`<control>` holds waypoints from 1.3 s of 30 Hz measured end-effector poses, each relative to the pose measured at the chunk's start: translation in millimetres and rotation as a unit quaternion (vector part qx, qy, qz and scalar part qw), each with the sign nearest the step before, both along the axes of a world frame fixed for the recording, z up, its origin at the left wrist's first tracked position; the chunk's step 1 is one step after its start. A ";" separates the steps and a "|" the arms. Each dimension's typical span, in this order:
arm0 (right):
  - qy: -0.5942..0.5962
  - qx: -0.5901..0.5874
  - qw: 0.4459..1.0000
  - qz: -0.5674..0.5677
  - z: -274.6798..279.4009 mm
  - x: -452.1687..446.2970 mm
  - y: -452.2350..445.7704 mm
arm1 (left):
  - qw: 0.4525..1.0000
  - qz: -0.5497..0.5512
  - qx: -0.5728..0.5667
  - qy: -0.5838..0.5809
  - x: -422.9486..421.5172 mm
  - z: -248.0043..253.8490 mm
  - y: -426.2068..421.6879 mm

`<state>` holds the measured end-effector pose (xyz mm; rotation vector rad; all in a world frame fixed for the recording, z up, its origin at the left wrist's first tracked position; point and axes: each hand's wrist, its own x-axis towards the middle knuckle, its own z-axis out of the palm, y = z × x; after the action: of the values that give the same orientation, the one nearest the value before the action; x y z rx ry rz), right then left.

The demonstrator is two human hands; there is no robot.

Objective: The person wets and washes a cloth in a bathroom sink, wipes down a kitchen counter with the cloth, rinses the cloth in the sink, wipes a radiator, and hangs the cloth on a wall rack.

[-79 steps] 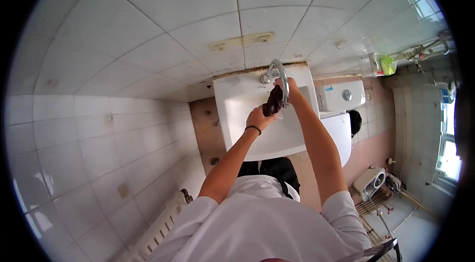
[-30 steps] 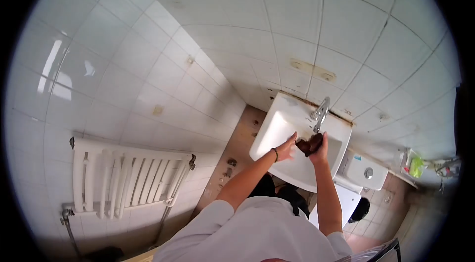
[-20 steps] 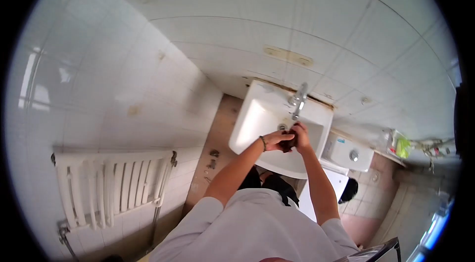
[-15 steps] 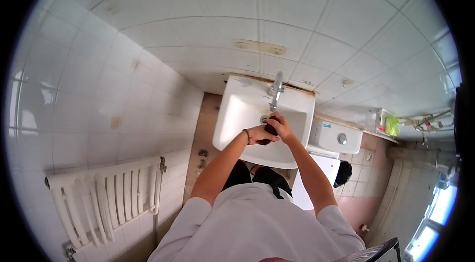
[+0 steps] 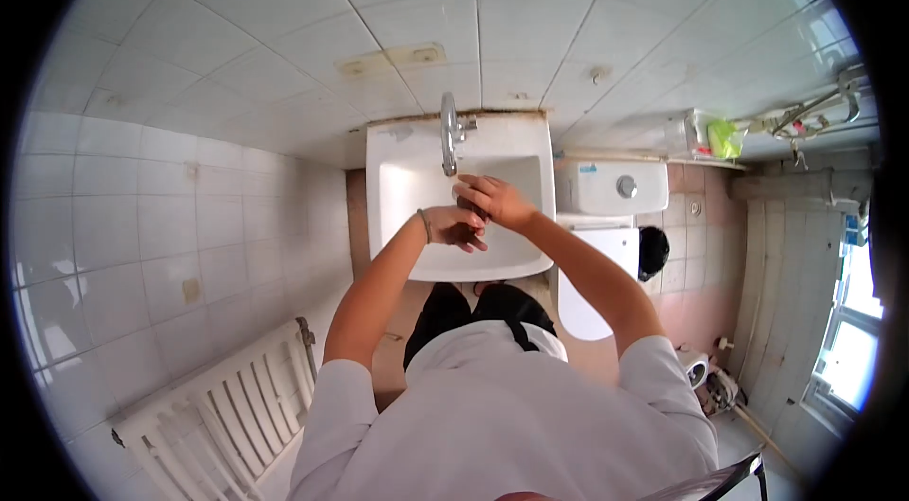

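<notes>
A dark reddish-brown item [image 5: 472, 208], mostly hidden by fingers, is between my two hands over the white sink [image 5: 398, 259]. My left hand [image 5: 453, 227], with a dark beaded band at its wrist, cups the item from below and the left. From above and the right, my right hand [image 5: 498, 201] wraps its fingers over it. The curved chrome faucet [image 5: 449, 136] arches just above my fingers, its spout close to them. Whether water runs is not clear.
A white toilet tank [image 5: 597, 188] and lid [image 5: 592, 297] stand right of the sink, near a black bin [image 5: 652, 252]. A radiator [image 5: 237, 416] is at lower left. Green plastic [image 5: 725, 138] and pipes [image 5: 819, 117] are at upper right.
The view has swung, so the sink sits further left and more upright in the frame. Both hands have shifted on the dark item, which is now more hidden between them.
</notes>
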<state>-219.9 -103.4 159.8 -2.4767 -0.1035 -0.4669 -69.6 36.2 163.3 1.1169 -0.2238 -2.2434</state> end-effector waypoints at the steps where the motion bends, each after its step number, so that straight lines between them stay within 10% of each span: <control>1: -0.041 -0.018 0.999 0.007 0.4 1.8 -0.3 | 1.000 -0.020 -0.001 0.012 3.6 -3.4 -2.6; 9: 0.137 -0.170 0.976 0.025 -19.9 6.9 -4.8 | 0.979 -0.081 -0.014 -0.189 -7.7 -8.0 -11.3; 16: 0.367 -0.108 0.923 -0.046 -6.8 34.4 12.0 | 0.688 -0.121 -0.172 -0.695 -18.4 -40.0 -6.3; 26: 0.505 0.046 0.862 -0.007 -42.3 56.8 -3.3 | 0.514 -0.088 -0.224 -0.823 -34.4 -17.6 4.8; 30: 0.356 0.073 0.921 -0.139 -26.0 29.4 8.5 | 0.688 -0.031 -0.189 -0.700 -14.4 -47.2 11.0; 33: 0.182 -0.001 0.978 -0.105 -11.6 10.5 6.2 | 0.961 0.145 0.082 -0.220 3.4 -22.2 8.3; 36: 0.008 -0.128 0.989 -0.075 -23.1 4.1 8.5 | 0.986 0.120 0.105 0.049 3.0 -14.9 10.8; 39: 0.021 -0.128 0.991 -0.008 -11.5 8.0 2.0 | 0.990 0.078 0.087 0.079 -6.2 -3.2 10.0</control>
<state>-211.9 -101.4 148.3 -2.7399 -0.1334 -0.4301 -75.8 46.3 160.1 0.9998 0.1231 -2.2295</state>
